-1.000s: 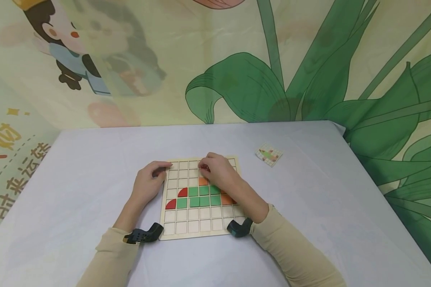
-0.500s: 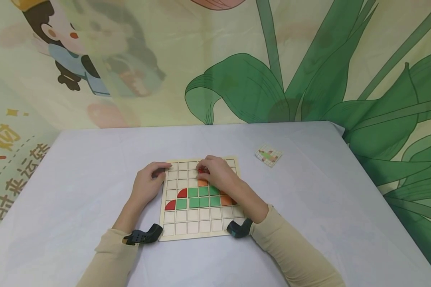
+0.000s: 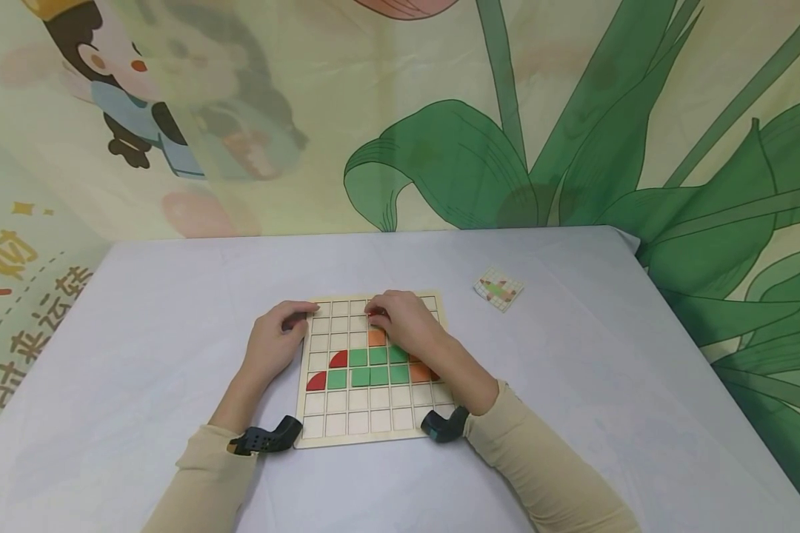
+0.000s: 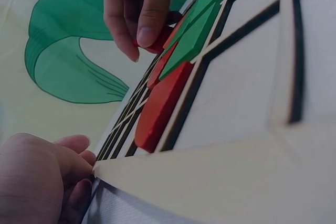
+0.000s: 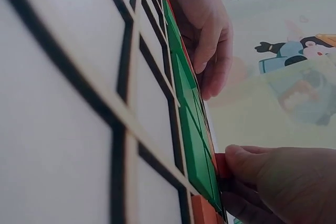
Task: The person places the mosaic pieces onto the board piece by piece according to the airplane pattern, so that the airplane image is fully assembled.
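Note:
A wooden grid board (image 3: 353,422) lies on the table with red, green and orange tiles in its cells. At its far left corner my left hand (image 3: 275,337) grips the edge between thumb and fingers. Over the upper middle of the board, my right hand (image 3: 408,320) pinches a small red tile (image 5: 223,165) just beyond an orange tile (image 3: 376,338). Green tiles (image 3: 378,375) fill parts of two rows, with red quarter-round tiles (image 3: 316,380) at their left ends. The right hand and forearm hide some cells on the board's right side.
A small pattern card (image 3: 498,289) with a coloured grid picture lies beyond the board to the right. White cloth covers the table (image 3: 560,385). Behind it hangs a printed backdrop (image 3: 440,163) with leaves and a cartoon figure.
My right hand has shifted very slightly over the same cells, and the red tile in its fingers has tilted down toward the board. The left hand stays at the corner.

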{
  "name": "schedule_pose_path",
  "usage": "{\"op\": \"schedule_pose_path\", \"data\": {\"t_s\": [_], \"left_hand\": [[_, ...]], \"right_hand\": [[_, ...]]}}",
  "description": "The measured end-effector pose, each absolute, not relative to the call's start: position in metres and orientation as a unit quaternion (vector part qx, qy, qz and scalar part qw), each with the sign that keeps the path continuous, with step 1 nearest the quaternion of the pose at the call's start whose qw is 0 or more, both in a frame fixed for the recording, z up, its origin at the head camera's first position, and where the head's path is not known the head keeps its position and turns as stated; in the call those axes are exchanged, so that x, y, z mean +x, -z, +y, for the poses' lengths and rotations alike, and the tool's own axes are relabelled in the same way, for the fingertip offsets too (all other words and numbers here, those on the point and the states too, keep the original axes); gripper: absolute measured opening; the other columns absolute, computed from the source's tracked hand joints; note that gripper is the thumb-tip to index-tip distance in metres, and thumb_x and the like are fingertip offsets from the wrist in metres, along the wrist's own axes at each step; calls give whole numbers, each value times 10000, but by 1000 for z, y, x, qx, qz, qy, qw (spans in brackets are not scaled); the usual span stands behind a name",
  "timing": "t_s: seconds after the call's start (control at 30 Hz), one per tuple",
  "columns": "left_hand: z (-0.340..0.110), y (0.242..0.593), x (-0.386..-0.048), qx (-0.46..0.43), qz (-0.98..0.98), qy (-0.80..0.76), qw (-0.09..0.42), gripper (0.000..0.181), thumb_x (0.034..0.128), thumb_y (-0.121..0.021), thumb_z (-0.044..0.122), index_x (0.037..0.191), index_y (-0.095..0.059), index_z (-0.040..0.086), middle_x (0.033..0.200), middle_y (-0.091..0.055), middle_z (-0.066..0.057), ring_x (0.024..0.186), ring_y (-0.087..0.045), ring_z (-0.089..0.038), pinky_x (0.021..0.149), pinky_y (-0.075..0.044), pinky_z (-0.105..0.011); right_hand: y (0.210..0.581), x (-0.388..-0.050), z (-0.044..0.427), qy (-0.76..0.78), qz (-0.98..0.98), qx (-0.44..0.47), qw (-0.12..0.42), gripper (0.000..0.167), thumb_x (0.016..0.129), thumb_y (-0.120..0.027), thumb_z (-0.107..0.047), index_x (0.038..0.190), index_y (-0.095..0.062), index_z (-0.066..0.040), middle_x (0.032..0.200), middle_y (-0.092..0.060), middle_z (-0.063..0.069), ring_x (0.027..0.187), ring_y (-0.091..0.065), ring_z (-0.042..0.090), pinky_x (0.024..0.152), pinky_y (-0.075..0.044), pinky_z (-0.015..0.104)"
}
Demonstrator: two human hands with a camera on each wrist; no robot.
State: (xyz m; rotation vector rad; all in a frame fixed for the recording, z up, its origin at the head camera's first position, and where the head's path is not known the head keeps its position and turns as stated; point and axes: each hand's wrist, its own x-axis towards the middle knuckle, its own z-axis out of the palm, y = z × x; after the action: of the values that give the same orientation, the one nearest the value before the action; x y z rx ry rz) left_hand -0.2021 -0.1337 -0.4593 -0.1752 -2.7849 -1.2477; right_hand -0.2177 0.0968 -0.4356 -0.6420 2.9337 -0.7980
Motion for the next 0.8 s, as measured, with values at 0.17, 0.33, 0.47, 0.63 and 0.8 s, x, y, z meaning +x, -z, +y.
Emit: {"op": "schedule_pose_path", "data": {"t_s": [0.17, 0.33, 0.47, 0.63, 0.8], "left_hand": [[-134, 459, -202, -58, -911, 407, 44, 300, 917, -504, 83, 1180, -646, 106, 1243, -614, -106, 1035, -580, -248, 889, -466, -403], [-133, 459, -202, -56, -910, 409, 43, 300, 917, -504, 84, 1180, -647, 109, 1246, -613, -103, 1043, -582, -248, 897, -465, -405], [-133, 460, -202, -54, -910, 409, 42, 300, 917, -506, 87, 1182, -645, 111, 1246, -612, -103, 1044, -583, -250, 898, -466, -406], [-132, 460, -202, -53, -911, 407, 44, 301, 916, -508, 86, 1184, -644, 109, 1248, -610, -106, 1039, -584, -254, 897, -467, -410], [-132, 459, -201, -53, -910, 408, 45, 303, 917, -506, 86, 1187, -642, 107, 1249, -610, -108, 1048, -584, -258, 905, -469, -417]], "right_hand": [[434, -218, 97, 277, 943, -182, 21, 246, 910, -636, -242, 1139, -651, -153, 873, -630, -25, 751, -554, 118, 694, -494, 232], [432, -218, 98, 291, 943, -160, 18, 203, 903, -646, -239, 1085, -656, -150, 846, -608, -29, 734, -541, 119, 661, -476, 216], [432, -218, 100, 280, 944, -175, 8, 153, 895, -654, -206, 1032, -696, -152, 902, -639, -24, 794, -561, 119, 738, -505, 239], [432, -219, 105, 251, 942, -222, 7, 158, 913, -625, -183, 1026, -735, -175, 961, -622, -31, 844, -566, 101, 800, -512, 243], [434, -220, 105, 255, 933, -252, 19, 188, 918, -616, -172, 1065, -733, -167, 1008, -583, -10, 896, -557, 109, 830, -506, 235]]}}
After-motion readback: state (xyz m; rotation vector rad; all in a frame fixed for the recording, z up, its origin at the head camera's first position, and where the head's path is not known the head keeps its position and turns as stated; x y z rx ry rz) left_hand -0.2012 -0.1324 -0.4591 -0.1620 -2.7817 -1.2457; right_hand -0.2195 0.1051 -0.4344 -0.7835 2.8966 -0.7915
